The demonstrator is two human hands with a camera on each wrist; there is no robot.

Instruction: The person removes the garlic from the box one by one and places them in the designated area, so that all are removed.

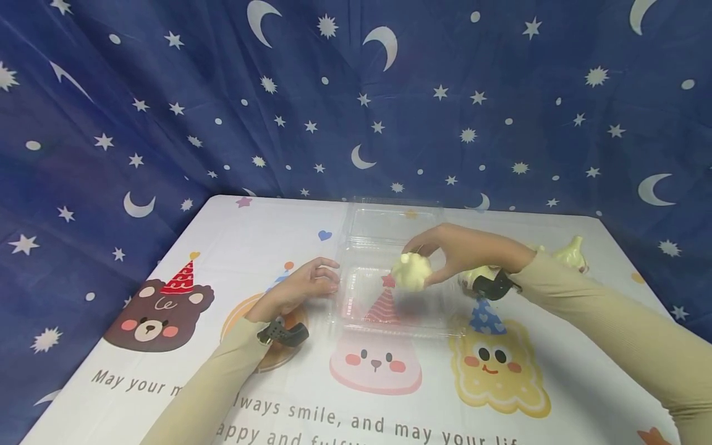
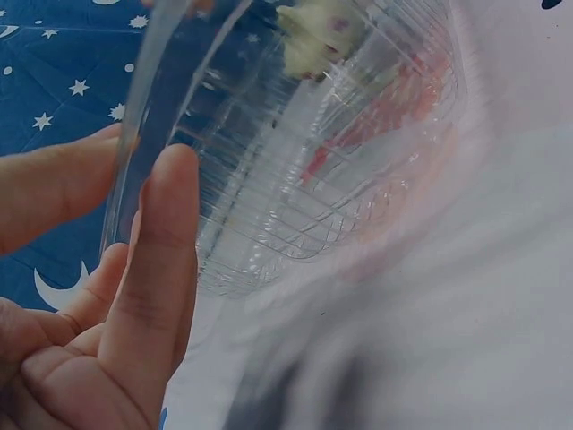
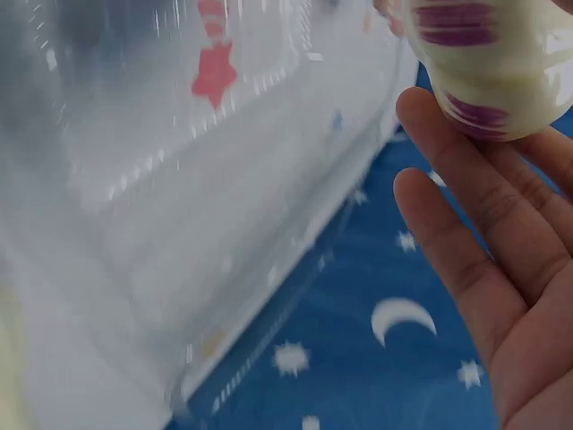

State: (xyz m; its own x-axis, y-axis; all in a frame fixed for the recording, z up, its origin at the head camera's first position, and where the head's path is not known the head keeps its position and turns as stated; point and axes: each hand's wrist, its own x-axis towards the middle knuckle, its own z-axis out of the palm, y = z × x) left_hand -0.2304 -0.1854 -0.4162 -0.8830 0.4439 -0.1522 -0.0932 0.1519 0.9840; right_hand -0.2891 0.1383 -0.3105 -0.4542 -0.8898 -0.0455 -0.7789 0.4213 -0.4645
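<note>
A clear plastic clamshell box (image 1: 361, 315) lies with its lid (image 1: 384, 224) folded back. My left hand (image 1: 311, 281) is at the box's left side; in the left wrist view its fingers (image 2: 170, 233) pinch the upright plastic edge. Over the box, my right hand (image 1: 453, 250) grips a pale yellow garlic bulb (image 1: 411, 272) between thumb and fingers. Purple streaks mark the garlic bulb (image 3: 483, 72) in the right wrist view. Through the plastic, the bulb (image 2: 318, 36) also shows in the left wrist view.
To the right, beyond the right wrist, lies a garlic bulb with a stem (image 1: 572, 253). Another pale bulb (image 1: 479, 275) is partly hidden under the right hand and wrist. A printed white cloth (image 1: 300, 402) covers the table, and a blue starry curtain (image 1: 334, 123) hangs behind it.
</note>
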